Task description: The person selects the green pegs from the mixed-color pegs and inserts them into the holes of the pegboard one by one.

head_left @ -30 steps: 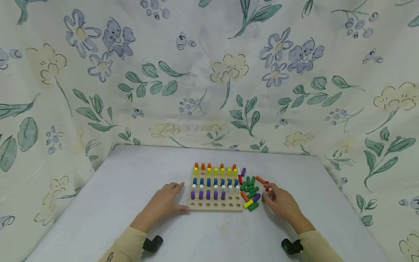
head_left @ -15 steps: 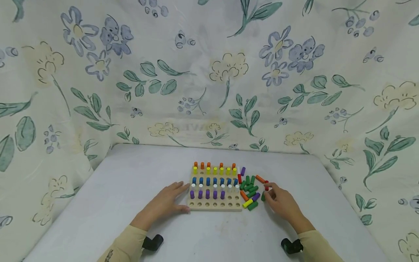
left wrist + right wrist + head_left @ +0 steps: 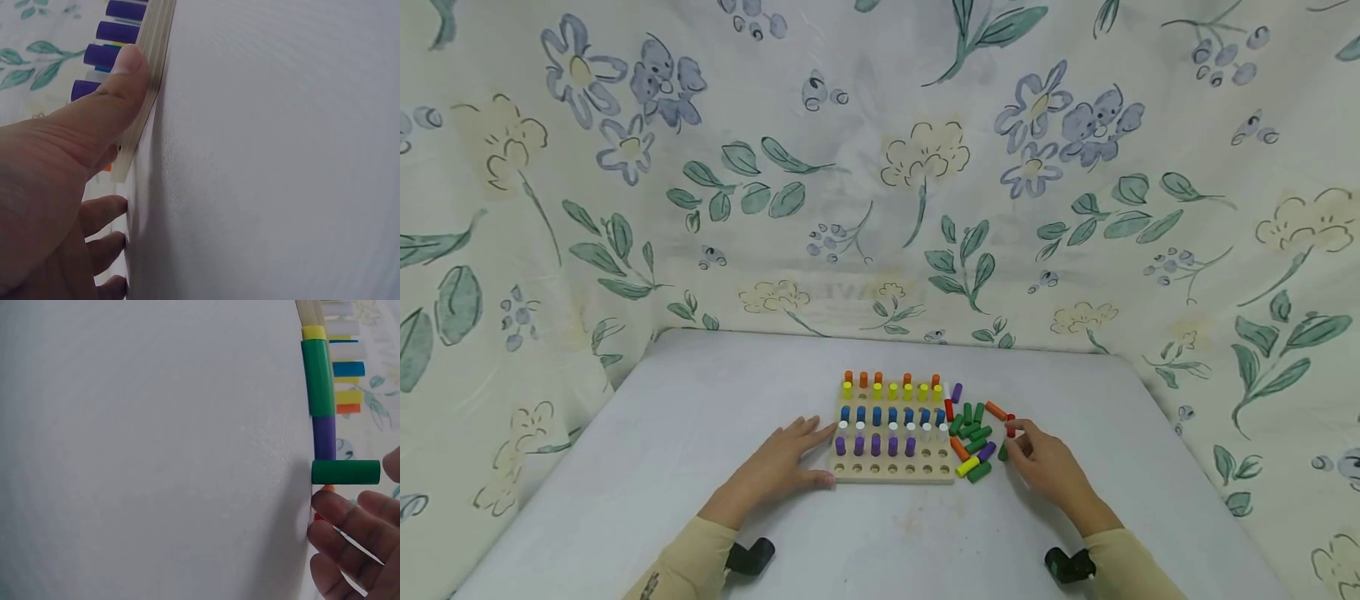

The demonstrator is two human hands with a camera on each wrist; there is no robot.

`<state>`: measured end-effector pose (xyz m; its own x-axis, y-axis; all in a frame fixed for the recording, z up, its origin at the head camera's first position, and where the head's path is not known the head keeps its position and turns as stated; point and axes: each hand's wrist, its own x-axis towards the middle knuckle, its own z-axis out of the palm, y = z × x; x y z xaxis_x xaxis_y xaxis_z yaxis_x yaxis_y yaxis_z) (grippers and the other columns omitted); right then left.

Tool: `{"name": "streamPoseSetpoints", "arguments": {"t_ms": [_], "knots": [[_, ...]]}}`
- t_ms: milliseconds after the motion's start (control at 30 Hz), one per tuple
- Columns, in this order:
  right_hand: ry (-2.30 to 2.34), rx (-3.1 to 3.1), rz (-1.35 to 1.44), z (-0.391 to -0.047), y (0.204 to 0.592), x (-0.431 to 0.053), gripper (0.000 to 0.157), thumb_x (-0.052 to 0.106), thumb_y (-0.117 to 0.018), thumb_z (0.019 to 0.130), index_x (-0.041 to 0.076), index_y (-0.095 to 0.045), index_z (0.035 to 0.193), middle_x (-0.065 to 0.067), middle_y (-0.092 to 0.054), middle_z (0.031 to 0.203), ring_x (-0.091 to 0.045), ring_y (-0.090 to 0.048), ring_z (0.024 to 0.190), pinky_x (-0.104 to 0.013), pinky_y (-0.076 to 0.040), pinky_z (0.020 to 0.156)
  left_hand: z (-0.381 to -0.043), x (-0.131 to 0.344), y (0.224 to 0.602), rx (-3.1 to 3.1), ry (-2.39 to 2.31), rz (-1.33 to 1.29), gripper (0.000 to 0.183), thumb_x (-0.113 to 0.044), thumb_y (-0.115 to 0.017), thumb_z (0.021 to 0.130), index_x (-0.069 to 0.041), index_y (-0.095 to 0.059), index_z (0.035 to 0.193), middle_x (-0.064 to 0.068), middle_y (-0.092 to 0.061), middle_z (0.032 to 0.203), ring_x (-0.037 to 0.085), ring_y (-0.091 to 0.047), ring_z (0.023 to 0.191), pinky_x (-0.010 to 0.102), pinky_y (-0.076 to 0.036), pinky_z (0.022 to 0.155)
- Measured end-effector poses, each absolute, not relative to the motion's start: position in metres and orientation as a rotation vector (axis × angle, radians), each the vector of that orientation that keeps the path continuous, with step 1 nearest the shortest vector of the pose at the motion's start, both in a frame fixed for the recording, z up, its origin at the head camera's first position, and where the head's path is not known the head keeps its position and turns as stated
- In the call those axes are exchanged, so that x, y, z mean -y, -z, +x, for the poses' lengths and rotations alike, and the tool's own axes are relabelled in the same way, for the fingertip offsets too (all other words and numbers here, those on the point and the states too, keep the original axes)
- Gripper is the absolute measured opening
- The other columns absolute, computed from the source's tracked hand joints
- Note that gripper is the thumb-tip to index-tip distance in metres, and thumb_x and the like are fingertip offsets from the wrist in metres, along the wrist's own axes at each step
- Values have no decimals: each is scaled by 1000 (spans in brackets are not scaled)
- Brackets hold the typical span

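A wooden pegboard holds rows of upright orange, yellow, blue, white and purple pegs; holes in its front row are bare. My left hand rests at the board's left side, fingers spread, with the thumb against the front corner. That thumb lies on the board's edge in the left wrist view. My right hand is at the right side of a loose pile of pegs. Its fingertips are right by a red peg. An upright green peg stands between thumb and fingers, with gaps visible on both sides.
Several green pegs lie right of the board, mixed with an orange peg, a yellow peg and a purple peg. Black wrist devices show at both sleeves. A floral cloth hangs behind the white table.
My left fingers have shifted slightly right, up to the board's left edge. My right hand has stayed nearly still beside the pegs. The view has shifted slightly.
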<state>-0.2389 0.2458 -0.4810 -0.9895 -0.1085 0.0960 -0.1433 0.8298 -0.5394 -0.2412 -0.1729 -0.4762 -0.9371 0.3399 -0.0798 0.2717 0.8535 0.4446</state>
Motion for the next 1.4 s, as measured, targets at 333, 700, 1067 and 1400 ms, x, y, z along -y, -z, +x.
{"name": "streamPoseSetpoints", "arguments": {"t_ms": [333, 700, 1067, 1400], "knots": [[-917, 2935, 267, -238, 483, -249, 42, 14, -73, 92, 9, -60, 132, -2, -66, 112, -12, -59, 90, -32, -55, 76, -242, 172, 478, -2872, -649, 450, 89, -55, -80, 78, -18, -49, 153, 22, -37, 160, 48, -23, 149, 65, -14, 122], [-906, 2895, 271, -241, 485, -249, 22, 10, -74, 91, 12, -66, 111, 4, -67, 99, -11, -60, 87, -32, -57, 77, -244, 171, 481, -2880, -651, 439, 90, -57, -81, 76, -19, -50, 152, 22, -38, 159, 49, -24, 149, 65, -14, 121], [-874, 2868, 266, -239, 482, -246, 20, 10, -75, 90, 13, -68, 109, 4, -69, 98, -10, -60, 85, -29, -56, 72, -244, 170, 474, -2859, -666, 425, 90, -55, -82, 75, -18, -51, 151, 23, -39, 158, 49, -24, 149, 65, -15, 121], [-836, 2802, 320, -236, 481, -242, 22, 10, -75, 90, 12, -69, 111, 5, -68, 97, -9, -60, 85, -34, -57, 78, -242, 170, 474, -2871, -665, 416, 90, -56, -82, 75, -19, -52, 151, 22, -40, 157, 48, -25, 149, 64, -16, 122]]}}
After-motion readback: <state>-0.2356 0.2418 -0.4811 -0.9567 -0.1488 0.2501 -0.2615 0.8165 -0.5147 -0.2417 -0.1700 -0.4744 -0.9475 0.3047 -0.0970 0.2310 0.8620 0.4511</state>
